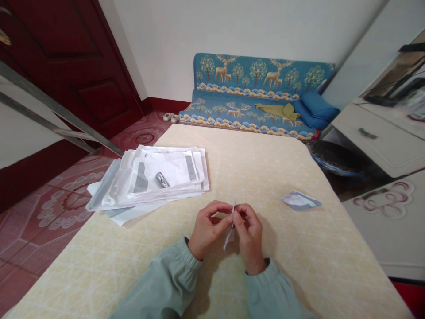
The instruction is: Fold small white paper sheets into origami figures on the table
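With left hand (pixel 210 223) and right hand (pixel 247 235), jointly pinching a thin paper piece (pixel 229 233), holding it over the table (pixel 252 166) toward six o'clock, with a paper stack (pixel 172 164) lying at ten o'clock.

Blue deer-patterned sofa (pixel 245 94), mustard cloth (pixel 282 110) on its seat, pale shoes (pixel 170 117) on tiled floor (pixel 63 204), dark red door (pixel 79 57)

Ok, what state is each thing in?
Left hand: pinching the thin white paper strip
Right hand: pinching the strip
Strip: nearly edge-on
Small grey and white paper: lying on cream patterned table
Loose stack of white and grey sheets: edges uneven
Small silver cylinder: lying on stack
Olive cloth: crumpled on blue patterned sofa
White drawer with handle: appears shut
Dark red door: appears shut
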Action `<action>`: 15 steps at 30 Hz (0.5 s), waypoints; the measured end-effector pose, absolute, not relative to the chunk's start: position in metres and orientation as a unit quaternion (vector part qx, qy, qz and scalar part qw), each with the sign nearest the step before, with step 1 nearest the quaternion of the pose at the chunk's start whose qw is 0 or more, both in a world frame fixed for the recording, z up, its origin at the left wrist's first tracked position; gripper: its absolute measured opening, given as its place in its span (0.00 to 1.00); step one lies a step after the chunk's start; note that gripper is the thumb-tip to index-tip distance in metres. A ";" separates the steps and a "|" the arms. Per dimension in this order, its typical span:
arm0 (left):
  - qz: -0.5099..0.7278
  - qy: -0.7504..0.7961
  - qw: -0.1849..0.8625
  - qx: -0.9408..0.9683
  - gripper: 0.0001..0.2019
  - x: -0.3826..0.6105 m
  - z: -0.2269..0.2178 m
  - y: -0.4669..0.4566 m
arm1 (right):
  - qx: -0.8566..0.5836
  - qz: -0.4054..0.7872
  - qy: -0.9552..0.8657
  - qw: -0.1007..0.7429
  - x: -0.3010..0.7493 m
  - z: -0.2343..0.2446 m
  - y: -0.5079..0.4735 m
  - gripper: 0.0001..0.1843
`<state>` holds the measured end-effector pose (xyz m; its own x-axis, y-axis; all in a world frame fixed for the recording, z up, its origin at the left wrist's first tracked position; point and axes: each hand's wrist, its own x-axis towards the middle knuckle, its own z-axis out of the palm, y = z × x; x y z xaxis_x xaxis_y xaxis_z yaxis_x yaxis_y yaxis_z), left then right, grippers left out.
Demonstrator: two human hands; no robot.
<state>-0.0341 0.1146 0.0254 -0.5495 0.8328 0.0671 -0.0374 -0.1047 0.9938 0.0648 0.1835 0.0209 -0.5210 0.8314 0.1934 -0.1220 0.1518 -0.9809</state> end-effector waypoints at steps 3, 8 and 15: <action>0.655 0.573 0.337 0.360 0.13 -0.034 0.025 0.114 | -0.273 0.604 -0.626 0.412 0.066 0.021 0.185 0.09; 0.649 0.582 0.326 0.367 0.14 -0.036 0.025 0.113 | -0.256 0.607 -0.636 0.402 0.067 0.020 0.186 0.10; 0.651 0.574 0.334 0.368 0.14 -0.036 0.023 0.113 | -0.262 0.628 -0.613 0.401 0.068 0.016 0.187 0.10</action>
